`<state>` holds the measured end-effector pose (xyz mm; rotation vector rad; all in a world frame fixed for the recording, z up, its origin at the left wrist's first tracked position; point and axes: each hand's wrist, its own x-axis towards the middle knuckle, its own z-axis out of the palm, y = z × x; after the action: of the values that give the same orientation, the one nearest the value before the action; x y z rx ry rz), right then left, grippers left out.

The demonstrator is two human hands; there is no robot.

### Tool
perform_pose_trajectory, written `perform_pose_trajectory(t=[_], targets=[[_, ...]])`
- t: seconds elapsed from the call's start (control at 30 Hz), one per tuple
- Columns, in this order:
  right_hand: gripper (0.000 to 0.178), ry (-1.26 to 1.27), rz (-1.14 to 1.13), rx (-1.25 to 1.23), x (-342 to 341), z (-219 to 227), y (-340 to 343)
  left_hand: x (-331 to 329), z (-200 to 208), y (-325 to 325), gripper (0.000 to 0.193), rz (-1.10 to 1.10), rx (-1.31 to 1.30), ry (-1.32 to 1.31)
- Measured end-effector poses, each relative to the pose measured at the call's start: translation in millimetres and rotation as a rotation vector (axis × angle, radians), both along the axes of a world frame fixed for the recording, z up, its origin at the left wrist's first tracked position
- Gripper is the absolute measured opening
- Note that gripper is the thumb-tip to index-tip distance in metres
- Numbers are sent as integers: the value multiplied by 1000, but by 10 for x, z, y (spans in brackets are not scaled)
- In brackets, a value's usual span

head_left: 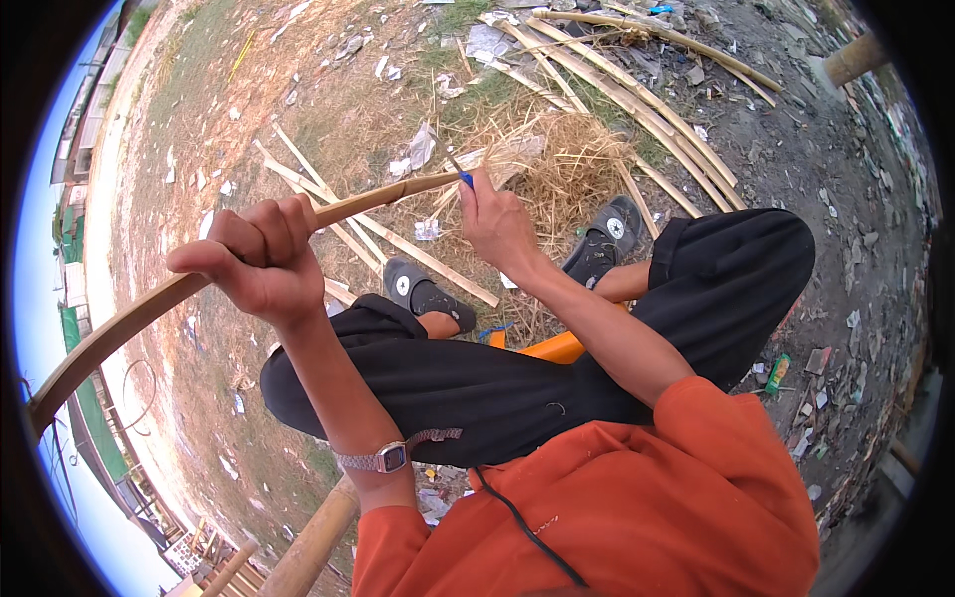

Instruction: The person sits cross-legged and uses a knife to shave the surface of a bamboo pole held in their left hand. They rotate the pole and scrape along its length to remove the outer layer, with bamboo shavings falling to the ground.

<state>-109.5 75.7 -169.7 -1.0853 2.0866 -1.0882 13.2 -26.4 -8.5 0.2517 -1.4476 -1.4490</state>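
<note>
My left hand [261,254] is wrapped round a long bamboo strip [109,333], its thumb pointing out to the left. The strip curves from the far left edge through this hand to its tip beside my right hand [497,221]. Closed fingers of the right hand grip a small knife [465,177] with a blue handle. Its thin dark blade points up and away, across the strip's end. Most of the handle is hidden in the fist.
Several split bamboo strips [686,144] lie at the far right, more [428,261] near my feet. A heap of shavings [587,149] lies just beyond my shoes. Bamboo poles [316,537] stand at lower left. Under me shows something orange [552,348]. Litter dots the ground.
</note>
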Motion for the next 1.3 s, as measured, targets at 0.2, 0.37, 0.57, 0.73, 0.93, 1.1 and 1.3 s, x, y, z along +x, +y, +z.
perform_pose_trajectory(t=[0.2,0.37,0.57,0.73,0.93,1.1,1.3], targets=[[19,169,3,193,9,-742,75,-158,63,73,54,277,119,31],[21,-24,42,81,-23,-145,-20,-182,42,132,53,334,48,61],[22,12,61,134,-59,-350,-152,-214,69,163,52,428,38,81],[21,189,-31,211,-103,-957,-156,-302,61,223,52,383,76,92],[24,61,61,176,-109,-539,-235,-219,93,159,52,415,79,106],[22,42,45,229,-247,-782,-292,-150,56,83,52,404,83,103],[25,205,66,255,-311,-1315,-300,-238,61,68,51,362,111,123]])
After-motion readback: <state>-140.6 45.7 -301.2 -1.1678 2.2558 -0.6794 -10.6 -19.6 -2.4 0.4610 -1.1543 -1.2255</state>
